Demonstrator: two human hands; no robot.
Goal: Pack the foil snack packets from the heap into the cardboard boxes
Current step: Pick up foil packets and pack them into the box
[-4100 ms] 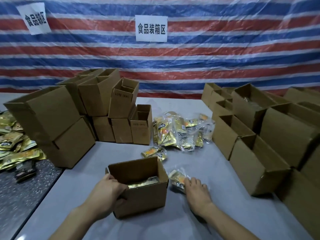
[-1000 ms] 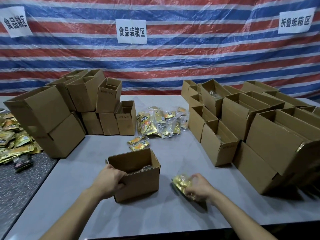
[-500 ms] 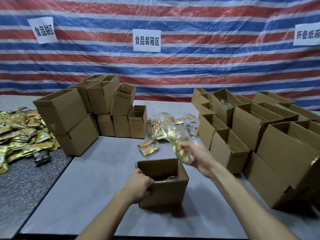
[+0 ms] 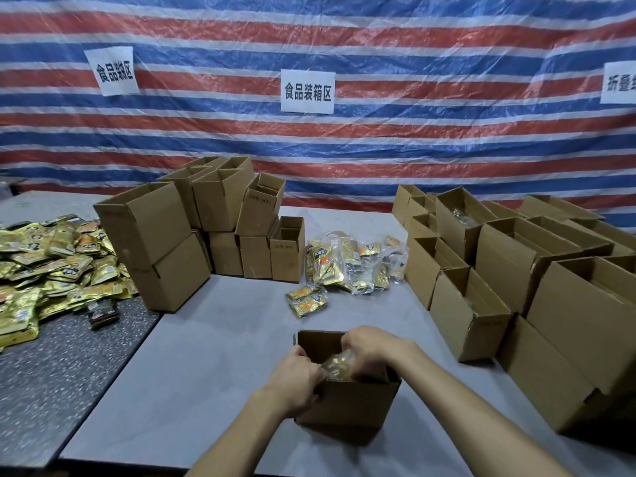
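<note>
A small open cardboard box [image 4: 347,404] stands on the grey table in front of me. My right hand [image 4: 375,349] reaches into its top and grips a clear bag of gold foil packets [image 4: 339,366], pushing it down inside. My left hand [image 4: 296,376] grips the box's left front corner, fingers hooked over the rim beside the bag. Behind the box lies a heap of bagged foil packets [image 4: 351,263], and two loose packets [image 4: 306,301] lie nearer. What sits deeper in the box is hidden.
Stacked empty boxes [image 4: 213,222] stand at the back left. Rows of open boxes [image 4: 509,270] fill the right side. A large spread of loose gold packets [image 4: 44,263] covers the dark speckled table at the left. A striped tarp hangs behind.
My right hand has picked the bag of packets up from the table right of the box, lifted it over the box and lowered it into the opening. My left hand stays on the box.
</note>
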